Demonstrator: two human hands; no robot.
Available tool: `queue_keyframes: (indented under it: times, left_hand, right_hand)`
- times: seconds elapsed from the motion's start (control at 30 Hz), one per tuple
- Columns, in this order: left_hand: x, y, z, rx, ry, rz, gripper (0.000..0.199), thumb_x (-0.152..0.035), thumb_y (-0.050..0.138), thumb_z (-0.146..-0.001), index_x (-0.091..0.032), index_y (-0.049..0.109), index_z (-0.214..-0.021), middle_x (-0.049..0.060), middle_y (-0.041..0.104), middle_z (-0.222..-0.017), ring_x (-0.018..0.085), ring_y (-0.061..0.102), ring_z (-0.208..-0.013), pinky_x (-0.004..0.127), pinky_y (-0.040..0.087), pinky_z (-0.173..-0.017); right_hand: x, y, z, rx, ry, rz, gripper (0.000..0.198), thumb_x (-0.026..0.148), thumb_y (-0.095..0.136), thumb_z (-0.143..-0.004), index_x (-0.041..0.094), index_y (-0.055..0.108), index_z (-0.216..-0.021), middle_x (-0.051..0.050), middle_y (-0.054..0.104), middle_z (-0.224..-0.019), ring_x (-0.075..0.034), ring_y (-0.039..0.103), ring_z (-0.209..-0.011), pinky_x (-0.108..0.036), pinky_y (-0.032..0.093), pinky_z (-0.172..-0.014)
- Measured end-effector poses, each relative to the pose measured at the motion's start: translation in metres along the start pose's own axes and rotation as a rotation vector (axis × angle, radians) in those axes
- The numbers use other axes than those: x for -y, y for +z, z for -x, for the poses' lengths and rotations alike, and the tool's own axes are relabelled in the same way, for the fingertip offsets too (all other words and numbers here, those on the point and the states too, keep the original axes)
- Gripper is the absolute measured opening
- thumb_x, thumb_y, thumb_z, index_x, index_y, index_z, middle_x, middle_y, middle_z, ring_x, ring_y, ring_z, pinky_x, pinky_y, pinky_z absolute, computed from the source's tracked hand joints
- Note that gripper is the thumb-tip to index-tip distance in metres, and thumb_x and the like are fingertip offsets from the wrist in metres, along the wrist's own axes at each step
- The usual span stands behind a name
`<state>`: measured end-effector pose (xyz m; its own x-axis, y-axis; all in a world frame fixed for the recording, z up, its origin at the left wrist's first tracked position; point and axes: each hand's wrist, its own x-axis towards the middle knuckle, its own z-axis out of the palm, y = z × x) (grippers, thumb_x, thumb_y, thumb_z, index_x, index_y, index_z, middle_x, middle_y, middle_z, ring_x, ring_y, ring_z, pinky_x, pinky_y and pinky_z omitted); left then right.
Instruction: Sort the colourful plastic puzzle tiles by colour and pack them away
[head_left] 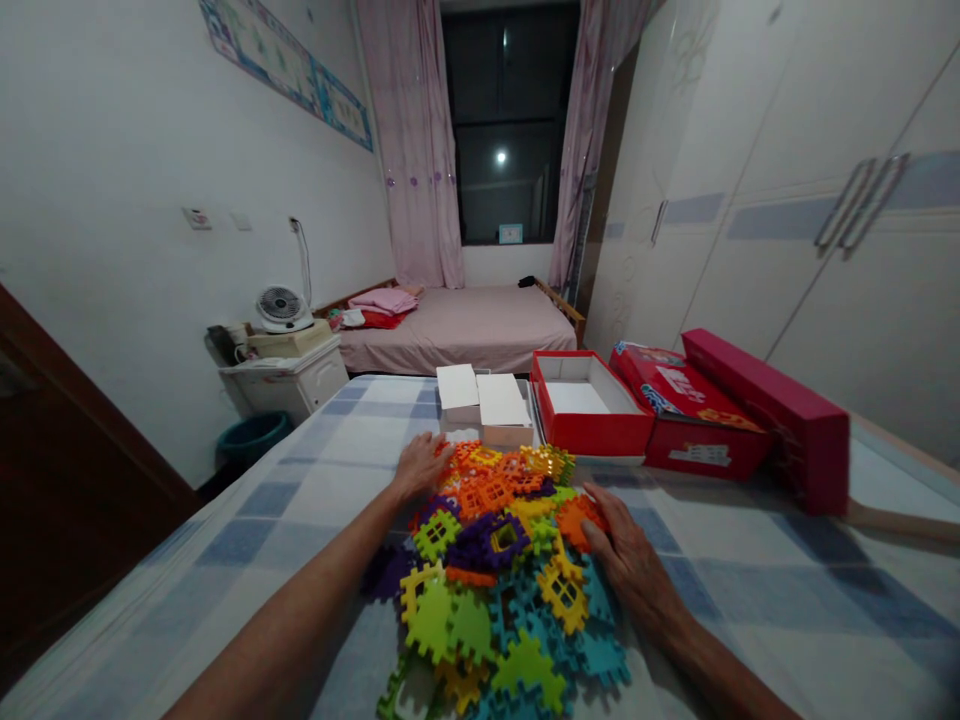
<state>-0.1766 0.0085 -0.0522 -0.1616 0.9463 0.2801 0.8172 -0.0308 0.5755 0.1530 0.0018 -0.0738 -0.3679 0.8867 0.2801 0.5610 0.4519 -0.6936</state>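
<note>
In the head view, tiles (480,545) lay heaped on a checked cloth (315,480), before a red box (592,435). The left hand (424,465) touched the heap's far left edge, its grip unclear; the right hand (628,550) met an orange tile (573,524), thumb and fingers parted.

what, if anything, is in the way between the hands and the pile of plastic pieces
Nothing visible: the left hand is at the pile's far left edge, and the right hand is at an orange piece on its right. The white boxes and open red box lie beyond the pile.
</note>
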Motion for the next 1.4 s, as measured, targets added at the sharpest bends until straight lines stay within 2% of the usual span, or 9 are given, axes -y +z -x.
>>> queue_keyframes:
  times: [0.23, 0.4, 0.47, 0.6, 0.73, 1.0, 1.13, 1.23, 1.4]
  left_hand:
    - [-0.04, 0.031, -0.003, 0.151, 0.063, 0.056, 0.046, -0.044, 0.039, -0.087, -0.018, 0.059, -0.119, 0.009, 0.059, -0.124, 0.022, 0.051, -0.116, 0.035, 0.035, -0.103]
    - [-0.053, 0.015, 0.005, 0.229, 0.1, 0.196, 0.054, -0.048, 0.035, -0.089, -0.018, 0.047, -0.132, 0.007, 0.049, -0.137, 0.02, 0.047, -0.123, 0.033, 0.033, -0.105]
    - [-0.035, -0.002, 0.021, 0.175, 0.043, 0.087, 0.054, -0.046, 0.03, -0.091, -0.017, 0.045, -0.134, 0.008, 0.046, -0.14, 0.02, 0.042, -0.128, 0.035, 0.031, -0.107]
    - [0.033, -0.045, 0.077, 0.003, -0.213, -0.482, 0.053, -0.046, 0.033, -0.089, -0.019, 0.046, -0.134, 0.012, 0.033, -0.147, 0.032, 0.022, -0.137, 0.053, 0.021, -0.107]
    - [0.092, -0.084, 0.123, 0.02, -0.428, -0.721, 0.057, -0.044, 0.027, -0.09, -0.019, 0.034, -0.142, 0.014, 0.026, -0.15, 0.035, 0.02, -0.137, 0.054, 0.021, -0.105]
    - [0.111, -0.106, 0.122, 0.06, -0.455, -0.719, 0.059, -0.045, 0.026, -0.09, -0.018, 0.032, -0.142, 0.013, 0.028, -0.149, 0.035, 0.022, -0.136, 0.055, 0.021, -0.104]
    - [0.075, -0.091, 0.14, 0.086, -0.078, -0.475, 0.061, -0.051, 0.036, -0.087, -0.019, 0.039, -0.138, 0.015, 0.035, -0.145, 0.035, 0.026, -0.135, 0.054, 0.023, -0.106]
    - [0.029, -0.069, 0.169, 0.155, 0.135, -0.314, 0.086, -0.07, 0.04, -0.077, -0.025, 0.017, -0.146, 0.01, 0.017, -0.153, 0.029, 0.025, -0.137, 0.042, 0.03, -0.107]
    - [-0.02, -0.04, 0.195, 0.235, 0.377, -0.316, 0.122, -0.081, 0.057, -0.05, -0.025, 0.007, -0.147, 0.016, 0.009, -0.154, 0.039, 0.016, -0.137, 0.058, 0.019, -0.107]
  right_hand:
    - [-0.002, 0.0, -0.001, 0.01, 0.005, 0.019, 0.056, 0.047, 0.032, -0.087, 0.014, 0.041, -0.131, -0.012, 0.044, -0.135, -0.023, 0.04, -0.126, -0.044, 0.031, -0.108]
    - [0.001, -0.003, -0.002, -0.004, 0.037, 0.004, 0.056, 0.048, 0.033, -0.085, 0.016, 0.044, -0.129, -0.012, 0.047, -0.134, -0.024, 0.042, -0.125, -0.045, 0.032, -0.107]
    - [0.002, -0.003, -0.002, -0.027, 0.057, 0.0, 0.055, 0.048, 0.033, -0.085, 0.017, 0.045, -0.128, -0.012, 0.047, -0.133, -0.024, 0.042, -0.125, -0.046, 0.031, -0.107]
    - [0.003, -0.003, -0.003, -0.047, 0.095, 0.012, 0.057, 0.049, 0.031, -0.084, 0.015, 0.045, -0.128, -0.012, 0.046, -0.133, -0.025, 0.041, -0.125, -0.048, 0.03, -0.107]
    - [0.006, 0.0, -0.003, -0.051, 0.091, 0.024, 0.059, 0.051, 0.029, -0.085, 0.014, 0.045, -0.128, -0.013, 0.045, -0.135, -0.025, 0.039, -0.126, -0.047, 0.028, -0.108]
    - [0.012, 0.007, -0.002, -0.032, 0.035, 0.04, 0.056, 0.05, 0.03, -0.086, 0.014, 0.046, -0.126, -0.012, 0.048, -0.132, -0.024, 0.042, -0.123, -0.046, 0.03, -0.106]
    - [0.007, 0.004, -0.002, 0.004, -0.041, 0.035, 0.055, 0.049, 0.03, -0.087, 0.015, 0.047, -0.126, -0.012, 0.046, -0.134, -0.023, 0.038, -0.127, -0.046, 0.028, -0.108]
    - [0.004, 0.003, -0.001, 0.049, -0.082, 0.013, 0.056, 0.05, 0.03, -0.087, 0.014, 0.046, -0.128, -0.012, 0.044, -0.136, -0.023, 0.036, -0.128, -0.045, 0.026, -0.109]
    - [0.003, 0.003, 0.004, 0.067, -0.117, -0.001, 0.053, 0.049, 0.031, -0.089, 0.017, 0.043, -0.13, -0.01, 0.044, -0.136, -0.021, 0.037, -0.127, -0.044, 0.027, -0.109]
